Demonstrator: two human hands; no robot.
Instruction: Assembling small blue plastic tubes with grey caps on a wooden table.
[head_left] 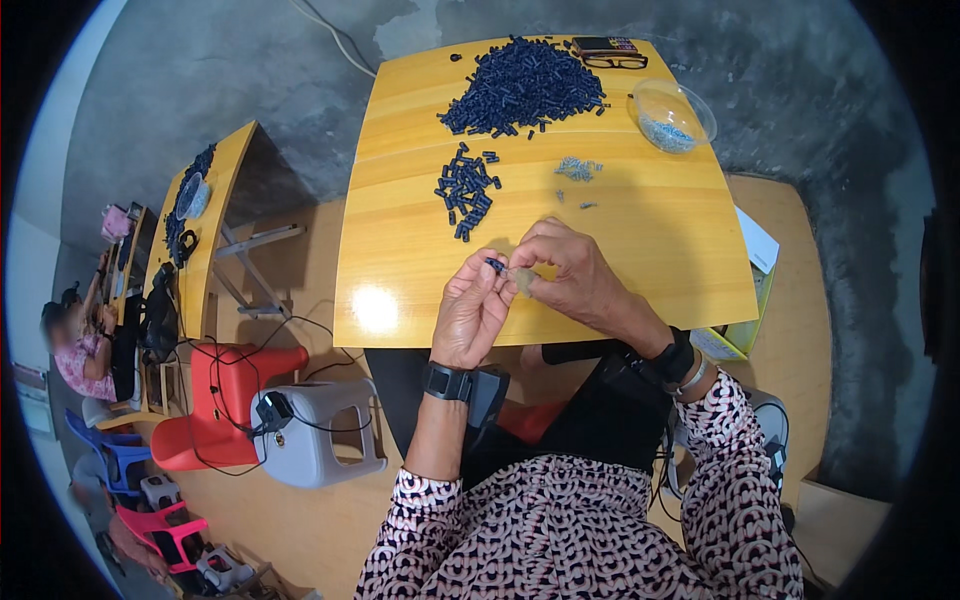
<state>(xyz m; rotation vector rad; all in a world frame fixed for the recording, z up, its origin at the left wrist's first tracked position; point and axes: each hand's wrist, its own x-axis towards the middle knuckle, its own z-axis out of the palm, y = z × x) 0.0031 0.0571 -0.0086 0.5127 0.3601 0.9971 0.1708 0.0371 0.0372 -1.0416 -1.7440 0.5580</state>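
My left hand is closed in a pinch on a small dark blue plastic piece above the table's near edge. Right beside it, my right hand has its thumb and forefinger pinched together, close to the dark piece; what they hold is too small to make out. Beyond my left hand lies a small group of dark blue pieces, with a large heap of the same pieces farther back. Past my right hand is a little cluster of tiny grey parts, a few lying loose nearby.
A clear round bowl of small light parts stands at the table's far right, near eyeglasses. Left of the table are a grey stool, a red chair and trailing cables. A person sits at another table.
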